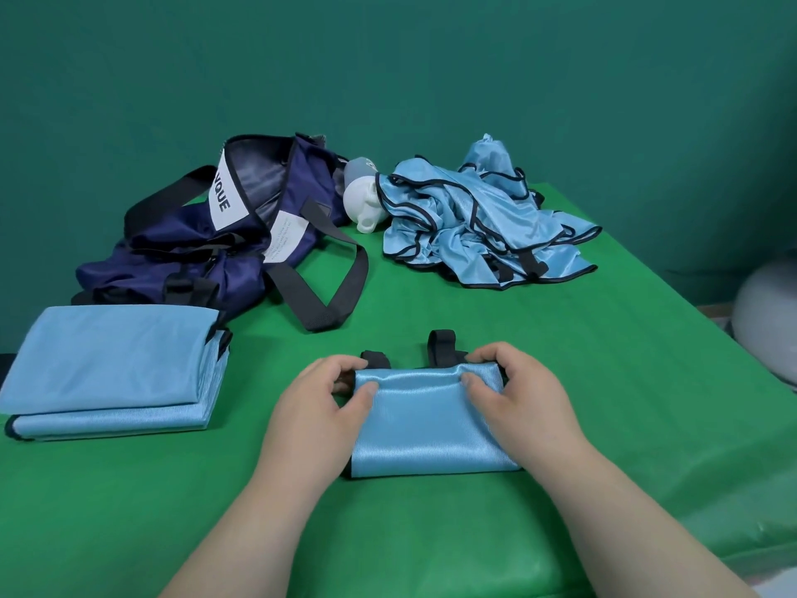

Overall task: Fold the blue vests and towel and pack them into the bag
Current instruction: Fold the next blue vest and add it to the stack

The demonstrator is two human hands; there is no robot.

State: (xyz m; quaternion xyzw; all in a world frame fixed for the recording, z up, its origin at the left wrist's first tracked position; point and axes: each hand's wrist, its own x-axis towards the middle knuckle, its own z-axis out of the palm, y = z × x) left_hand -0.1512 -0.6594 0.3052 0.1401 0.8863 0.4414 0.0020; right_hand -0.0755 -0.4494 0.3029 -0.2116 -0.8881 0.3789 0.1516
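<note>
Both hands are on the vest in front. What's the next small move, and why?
Probably lift the folded vest and lay it on the folded stack to its left: the left hand and right hand pinch its far corners, and it already lies as a neat rectangle.

White object half behind vests

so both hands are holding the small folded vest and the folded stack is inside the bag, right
No, the head view shows the folded stack on the table, not inside the bag. Left hand and right hand do hold the small folded vest.
</note>
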